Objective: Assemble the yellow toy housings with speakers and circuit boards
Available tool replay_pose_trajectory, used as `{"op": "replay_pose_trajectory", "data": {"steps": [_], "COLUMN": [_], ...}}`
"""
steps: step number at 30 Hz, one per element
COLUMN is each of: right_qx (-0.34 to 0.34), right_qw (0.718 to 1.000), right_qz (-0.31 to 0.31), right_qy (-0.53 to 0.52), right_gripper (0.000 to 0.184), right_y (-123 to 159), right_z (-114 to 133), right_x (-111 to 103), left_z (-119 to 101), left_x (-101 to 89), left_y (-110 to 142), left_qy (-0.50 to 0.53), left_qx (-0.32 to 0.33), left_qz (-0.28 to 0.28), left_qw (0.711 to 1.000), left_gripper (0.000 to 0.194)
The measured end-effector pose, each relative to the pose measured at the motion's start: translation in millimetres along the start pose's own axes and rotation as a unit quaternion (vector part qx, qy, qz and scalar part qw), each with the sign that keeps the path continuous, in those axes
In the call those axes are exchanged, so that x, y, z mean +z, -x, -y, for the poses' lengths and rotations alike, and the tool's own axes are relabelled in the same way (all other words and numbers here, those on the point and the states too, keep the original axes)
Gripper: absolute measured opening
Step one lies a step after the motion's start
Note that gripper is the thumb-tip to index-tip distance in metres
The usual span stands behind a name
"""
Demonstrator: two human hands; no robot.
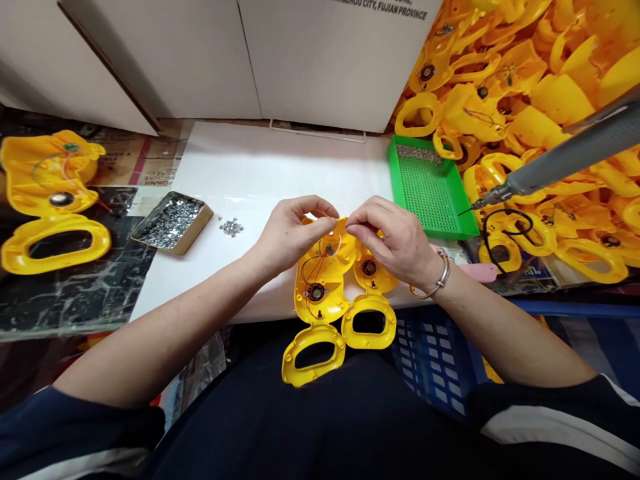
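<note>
Two yellow plastic shells lie side by side, their hollow sides up and looped handles toward me. The left shell (334,309) carries a round speaker (317,292), thin red and black wires and a small circuit board (329,251). The right shell (384,280) also has a speaker (369,267), partly under my hand. Over the far end of the left shell, my left hand (299,232) is closed with thumb and fingertips pinched. My right hand (397,241) pinches close beside it, above the gap between the shells. Whatever the fingertips hold is too small to make out.
Left stand a tin of small metal parts (173,220) and a loose pile of them (231,227). A green tray (433,193) sits right, below a hanging electric screwdriver (550,160). Many yellow shells (545,100) are heaped beyond; another shell (43,180) lies far left.
</note>
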State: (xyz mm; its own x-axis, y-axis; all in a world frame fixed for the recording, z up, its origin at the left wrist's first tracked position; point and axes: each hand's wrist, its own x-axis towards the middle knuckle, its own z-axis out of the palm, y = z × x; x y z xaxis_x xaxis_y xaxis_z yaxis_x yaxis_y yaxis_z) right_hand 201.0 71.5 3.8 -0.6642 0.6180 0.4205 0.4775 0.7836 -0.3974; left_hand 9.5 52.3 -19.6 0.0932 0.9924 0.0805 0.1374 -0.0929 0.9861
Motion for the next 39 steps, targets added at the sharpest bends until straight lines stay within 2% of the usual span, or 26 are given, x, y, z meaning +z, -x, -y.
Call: {"op": "replay_pose_trajectory", "data": {"steps": [5,11,17,24,39], "right_qx": [0.029,0.058,0.053,0.049,0.006], "right_qw": [1.000,0.998,0.998,0.999,0.999], "right_qz": [-0.001,-0.012,-0.014,-0.018,-0.028], "right_qy": [-0.005,0.000,-0.005,-0.008,0.030], "right_gripper": [0.020,0.020,0.021,0.021,0.023], "right_y": [-6.1,-9.0,-8.9,-10.4,-11.4], "right_z": [-0.7,-4.5,-2.8,-1.5,-2.7], "right_x": [2.2,3.6,5.3,6.8,13.6], "left_z": [-0.1,0.5,3.1,0.4,2.6], "left_x": [-0.6,-2.3,1.2,-2.1,-3.0], "left_y": [4.4,5.5,4.2,6.4,3.9], "left_qy": [-0.059,-0.044,-0.033,-0.026,0.009], "left_qx": [0.049,0.038,0.040,0.038,0.008], "left_qz": [0.009,0.014,-0.019,0.005,0.012], "left_qw": [0.997,0.998,0.998,0.999,1.000], "left_gripper": [0.024,0.023,0.020,0.023,0.024]}}
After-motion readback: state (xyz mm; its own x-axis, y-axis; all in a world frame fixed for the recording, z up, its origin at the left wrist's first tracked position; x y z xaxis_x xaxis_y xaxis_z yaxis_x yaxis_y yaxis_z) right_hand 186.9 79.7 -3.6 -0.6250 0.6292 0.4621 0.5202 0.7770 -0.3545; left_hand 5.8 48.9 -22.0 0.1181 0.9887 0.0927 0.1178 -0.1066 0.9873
